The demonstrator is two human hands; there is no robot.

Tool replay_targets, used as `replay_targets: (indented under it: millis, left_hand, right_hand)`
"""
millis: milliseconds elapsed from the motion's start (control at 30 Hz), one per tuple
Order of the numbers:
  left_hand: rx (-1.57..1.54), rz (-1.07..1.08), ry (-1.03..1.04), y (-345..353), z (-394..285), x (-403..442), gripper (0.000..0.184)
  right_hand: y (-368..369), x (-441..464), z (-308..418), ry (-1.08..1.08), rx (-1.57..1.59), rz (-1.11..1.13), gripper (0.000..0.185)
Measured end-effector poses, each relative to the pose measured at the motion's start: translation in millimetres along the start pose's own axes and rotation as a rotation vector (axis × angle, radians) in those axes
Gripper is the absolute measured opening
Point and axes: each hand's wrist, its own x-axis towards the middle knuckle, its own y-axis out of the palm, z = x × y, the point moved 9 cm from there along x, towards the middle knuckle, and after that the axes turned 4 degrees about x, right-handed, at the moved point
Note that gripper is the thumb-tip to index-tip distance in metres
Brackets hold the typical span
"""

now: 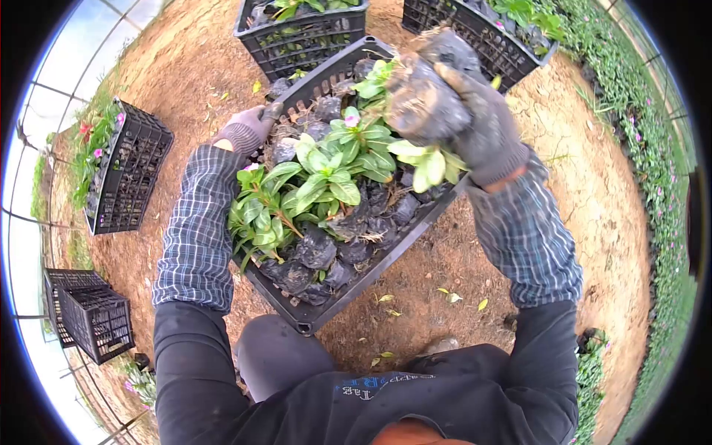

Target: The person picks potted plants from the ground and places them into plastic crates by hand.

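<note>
A black plastic crate (378, 267) stands tilted across the view in front of me, packed with seedlings in black bags (317, 248). Green leaves and a pink flower (351, 119) rise among the bags. My right hand (486, 126), in a dirty grey glove, is closed around bagged seedlings (426, 104) above the crate's right side; their soil ends show and pale leaves hang below. At the crate's far left edge, my gloved left hand (252, 127) has its fingers curled over the rim; part of its grip is hidden.
Two more crates of plants, a middle one (304, 41) and a right one (482, 37), stand beyond. Another planted crate (133, 170) is at left, with stacked crates (93, 311) below it. A flowering plant bed (630, 126) borders the dirt ground (593, 245) on the right.
</note>
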Motion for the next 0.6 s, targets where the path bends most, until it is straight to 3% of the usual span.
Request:
replay_targets:
  millis: [67,133,200,233,300,333,433,533,567,600]
  left_hand:
    - [-0.036,-0.033,0.053,-1,-2,0,0.064]
    - [-0.039,-0.027,0.036,-1,-1,-2,0.061]
    - [-0.011,-0.046,0.057,1,1,3,0.057]
    - [0.003,-0.023,0.017,-2,-1,-1,0.051]
    - [0.007,-0.017,0.013,-7,-2,-3,0.051]
    - [0.015,-0.002,0.016,-4,-4,-4,0.052]
    - [0.045,-0.034,0.044,-6,-7,-2,0.054]
    - [0.080,-0.036,0.022,-5,-5,-2,0.055]
    - [0.086,-0.053,0.016,-7,-5,-3,0.056]
    - [0.084,-0.065,0.009,-6,-5,-2,0.056]
  right_hand:
    - [64,19,-77,0.626,0.880,-0.300,0.032]
    - [99,37,-118,0.744,-0.073,-0.080,0.030]
    - [127,53,-147,0.478,-0.628,-0.129,0.025]
    - [141,64,-163,0.473,-0.630,-0.129,0.025]
    - [162,36,-230,0.935,0.806,-0.729,0.024]
    - [158,30,-225,0.939,0.805,-0.744,0.024]
    - [118,51,-177,0.724,-0.073,-0.369,0.021]
    - [128,60,-134,0.457,-0.880,0.078,0.019]
    - [108,48,-148,0.653,-0.121,-0.255,0.027]
    - [117,62,-117,0.224,-0.851,0.114,0.042]
